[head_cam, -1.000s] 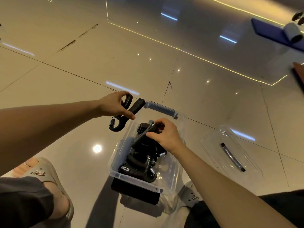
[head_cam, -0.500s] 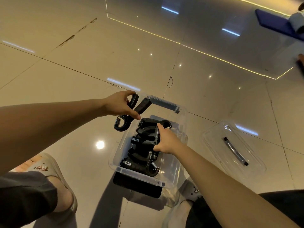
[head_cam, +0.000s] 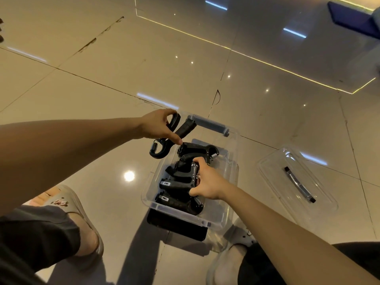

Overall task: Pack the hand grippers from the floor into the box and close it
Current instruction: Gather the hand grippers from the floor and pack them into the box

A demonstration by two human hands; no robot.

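A clear plastic box (head_cam: 230,192) stands on the tiled floor between my feet, with several black hand grippers (head_cam: 181,186) stacked inside. My left hand (head_cam: 158,126) holds one more black hand gripper (head_cam: 172,138) by its handles, just above the box's far left corner. My right hand (head_cam: 205,182) reaches into the box, its fingers curled around the grippers in the stack. The box's clear lid (head_cam: 296,182), with a dark handle, lies on the floor to the right.
My sandalled feet (head_cam: 82,225) flank the box, the right sandal (head_cam: 236,241) near its front corner. A dark flat object (head_cam: 176,225) lies under the box's near end. A blue mat (head_cam: 353,17) is at the far right. Glossy floor tiles surround everything.
My right hand has gone deeper into the box and pulled back toward me along the stack. My left hand with its gripper has stayed near the box's far left corner.
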